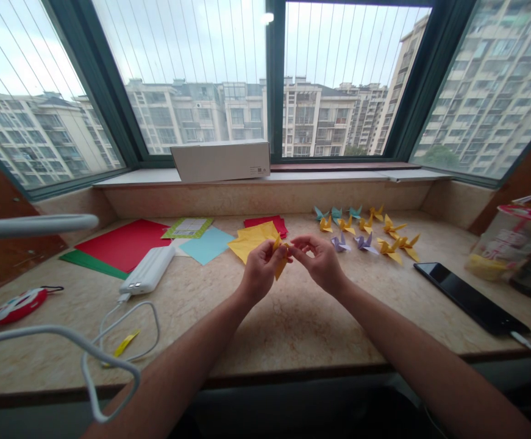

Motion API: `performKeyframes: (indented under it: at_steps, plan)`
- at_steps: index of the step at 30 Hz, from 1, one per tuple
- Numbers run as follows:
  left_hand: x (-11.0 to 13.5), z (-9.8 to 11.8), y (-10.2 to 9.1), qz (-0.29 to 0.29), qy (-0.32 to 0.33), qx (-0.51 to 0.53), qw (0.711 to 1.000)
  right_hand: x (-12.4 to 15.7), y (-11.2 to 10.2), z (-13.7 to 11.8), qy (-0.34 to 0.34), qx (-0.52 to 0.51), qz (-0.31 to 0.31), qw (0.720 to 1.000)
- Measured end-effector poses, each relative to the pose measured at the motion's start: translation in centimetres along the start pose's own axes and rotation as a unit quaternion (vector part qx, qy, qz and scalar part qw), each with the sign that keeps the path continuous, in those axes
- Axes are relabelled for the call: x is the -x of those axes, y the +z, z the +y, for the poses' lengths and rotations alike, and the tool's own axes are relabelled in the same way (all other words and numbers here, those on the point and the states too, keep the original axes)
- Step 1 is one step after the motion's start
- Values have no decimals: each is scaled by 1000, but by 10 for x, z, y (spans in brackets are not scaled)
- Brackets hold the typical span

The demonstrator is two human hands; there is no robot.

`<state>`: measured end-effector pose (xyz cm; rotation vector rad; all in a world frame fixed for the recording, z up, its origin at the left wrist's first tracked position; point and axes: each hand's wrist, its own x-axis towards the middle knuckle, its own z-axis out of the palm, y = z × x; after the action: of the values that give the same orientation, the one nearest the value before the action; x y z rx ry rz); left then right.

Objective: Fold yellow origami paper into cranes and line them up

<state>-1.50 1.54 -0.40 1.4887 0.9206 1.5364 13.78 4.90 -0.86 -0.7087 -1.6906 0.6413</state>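
Both my hands are raised over the marble counter, pinching one small folded piece of yellow-orange paper between them. My left hand grips its left side with fingers curled. My right hand pinches its upper right tip with thumb and forefinger. Just behind the hands lies a stack of yellow paper sheets. To the right sits a cluster of several finished paper cranes in yellow, teal and purple.
Red sheets, a light blue sheet and a green sheet lie at the left. A white power bank with a looped cable, a red round object, a black phone, a plastic jar and a white box surround them.
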Motion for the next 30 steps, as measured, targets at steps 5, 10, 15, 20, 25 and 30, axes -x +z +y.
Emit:
performKeyframes:
  at_steps: [5, 10, 15, 20, 25, 30]
  plan:
    - [0, -1, 0, 7, 3, 2, 1000, 1, 0, -2, -8, 21, -1, 1000]
    - [0, -1, 1, 14, 0, 7, 1000, 2, -1, -5, -88, 75, -3, 993]
    - [1, -2, 2, 19, 4, 7, 1000, 2, -1, -6, -76, 50, -10, 996]
    - [0, -3, 1, 6, 9, 17, 1000, 1, 1, -4, -12, 6, -9, 1000]
    - [0, -5, 1, 7, 8, 13, 1000, 0, 4, 2, 51, -71, 1, 996]
    - [1, -5, 2, 1, 6, 12, 1000, -1, 5, 3, 77, -124, -21, 989]
